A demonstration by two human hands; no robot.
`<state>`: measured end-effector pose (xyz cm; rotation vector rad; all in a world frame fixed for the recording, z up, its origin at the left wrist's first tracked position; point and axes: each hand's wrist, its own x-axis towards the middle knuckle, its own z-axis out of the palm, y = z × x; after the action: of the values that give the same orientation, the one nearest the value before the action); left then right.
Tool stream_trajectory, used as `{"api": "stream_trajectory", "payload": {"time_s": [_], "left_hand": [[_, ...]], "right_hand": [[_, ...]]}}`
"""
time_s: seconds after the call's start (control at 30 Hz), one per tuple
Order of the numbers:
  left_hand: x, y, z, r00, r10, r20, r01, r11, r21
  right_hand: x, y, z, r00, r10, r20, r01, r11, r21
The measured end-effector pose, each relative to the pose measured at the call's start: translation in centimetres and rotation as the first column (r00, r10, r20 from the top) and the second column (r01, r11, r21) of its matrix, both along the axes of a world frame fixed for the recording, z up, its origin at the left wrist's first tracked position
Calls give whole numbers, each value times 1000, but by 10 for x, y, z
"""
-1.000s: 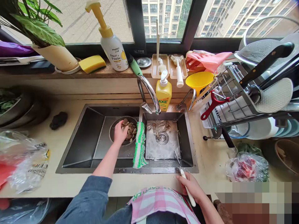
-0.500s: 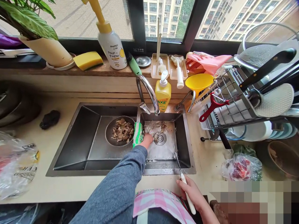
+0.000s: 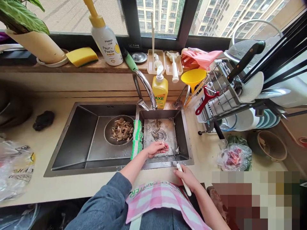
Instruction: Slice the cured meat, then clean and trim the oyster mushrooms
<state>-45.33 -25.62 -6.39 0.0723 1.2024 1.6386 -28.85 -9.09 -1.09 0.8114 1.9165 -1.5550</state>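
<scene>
My left hand (image 3: pixel 156 149) is over the front part of the small right basin (image 3: pixel 168 127), its fingers curled together. Whatever lies between those fingertips is too small to make out. In my right hand (image 3: pixel 188 178), by the sink's front edge, is a white-handled knife (image 3: pixel 179 167), its thin blade slanting up over the basin. Brown scraps (image 3: pixel 156 127) lie near the drain (image 3: pixel 160 135). In the larger left basin (image 3: pixel 96 150) a round bowl (image 3: pixel 106 135) contains torn brown mushrooms (image 3: pixel 122 129). A green and white striped cloth (image 3: pixel 137 139) hangs over the divider.
The faucet (image 3: pixel 148 88) arches above the divider, with a yellow soap bottle (image 3: pixel 160 91) behind it. A dish rack (image 3: pixel 223 99) with knives and plates stands at the right. Beside it sit a plastic-wrapped bundle (image 3: pixel 234 157) and a colander (image 3: pixel 268 145). Left lies a plastic bag (image 3: pixel 15 169).
My left hand has drawn back from beside the divider toward the front of the right basin. My right hand still grips the knife. The view has shifted slightly.
</scene>
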Motion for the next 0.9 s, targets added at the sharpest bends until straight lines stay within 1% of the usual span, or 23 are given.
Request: {"api": "stream_trajectory", "payload": {"time_s": [0.03,0.07,0.13,0.27,0.37,0.47,0.5,0.53,0.57,0.63,0.67,0.73,0.8,0.83,0.9], "left_hand": [[2,-1,6,999,-27,23,26,999,35],[3,-1,11,997,-70,17,70,997,29],[5,-1,18,983,-179,-28,179,984,-22],[6,0,24,910,-408,-72,400,910,-107],[8,-1,23,880,-470,-65,459,878,-138],[11,-3,12,863,-501,-65,480,853,-206],[12,-3,7,856,-511,-76,474,836,-275],[12,-3,0,853,-513,-97,448,814,-369],[10,-3,-8,853,-508,-124,399,785,-474],[1,-1,-24,858,-473,-198,245,718,-652],[-7,1,-31,860,-451,-240,163,688,-707],[-25,5,-45,856,-413,-310,38,649,-760],[-41,10,-57,849,-389,-357,-53,610,-791],[-47,12,-62,851,-381,-362,-76,592,-802],[-50,17,-71,867,-366,-339,-79,571,-817]], "right_hand": [[0,0,0,1000,9,-10,-9,1000,-5],[0,0,1,1000,15,-18,-16,1000,-15],[1,-2,2,999,23,-23,-24,999,-36],[1,-7,3,999,38,-22,-40,995,-88],[3,-12,3,999,42,-1,-41,989,-139],[5,-15,3,999,5,52,3,986,-165],[6,-15,2,997,-19,71,31,986,-167],[7,-14,2,995,-45,90,59,984,-167],[8,-12,1,992,-68,104,84,983,-166],[11,-8,-1,990,-83,113,101,981,-164],[13,-5,-3,991,-79,107,95,983,-157],[16,-1,-4,994,-66,91,78,988,-131],[19,1,-5,995,-64,82,72,992,-104],[21,2,-4,995,-68,79,76,993,-93],[24,2,-3,993,-87,76,93,992,-84]]}}
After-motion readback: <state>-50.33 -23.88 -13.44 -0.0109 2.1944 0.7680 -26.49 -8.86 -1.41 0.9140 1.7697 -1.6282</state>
